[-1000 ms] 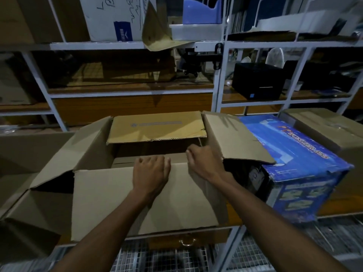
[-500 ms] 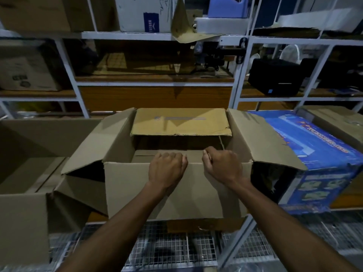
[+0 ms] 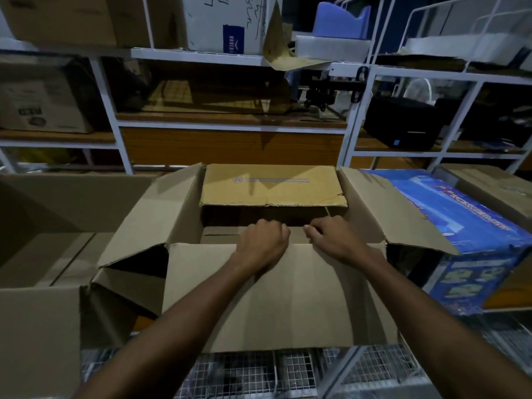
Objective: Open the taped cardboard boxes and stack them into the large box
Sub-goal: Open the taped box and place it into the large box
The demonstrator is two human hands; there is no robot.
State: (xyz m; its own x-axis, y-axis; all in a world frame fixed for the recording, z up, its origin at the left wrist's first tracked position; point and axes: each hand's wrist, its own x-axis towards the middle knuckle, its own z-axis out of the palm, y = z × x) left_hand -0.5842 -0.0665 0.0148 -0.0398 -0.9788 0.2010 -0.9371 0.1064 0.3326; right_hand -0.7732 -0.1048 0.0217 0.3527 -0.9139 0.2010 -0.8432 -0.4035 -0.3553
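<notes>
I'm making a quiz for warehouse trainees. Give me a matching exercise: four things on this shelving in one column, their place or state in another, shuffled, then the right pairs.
Things:
1. open cardboard box
2. blue printed box
3. black box
4. white box with handwriting

Places or states:
A. on the top shelf
B. directly right of the open box
C. both hands curled over its near edge
D. on the middle shelf, far right

Pairs: 1-C, 2-B, 3-D, 4-A

The left hand and right hand grip that near edge.
</notes>
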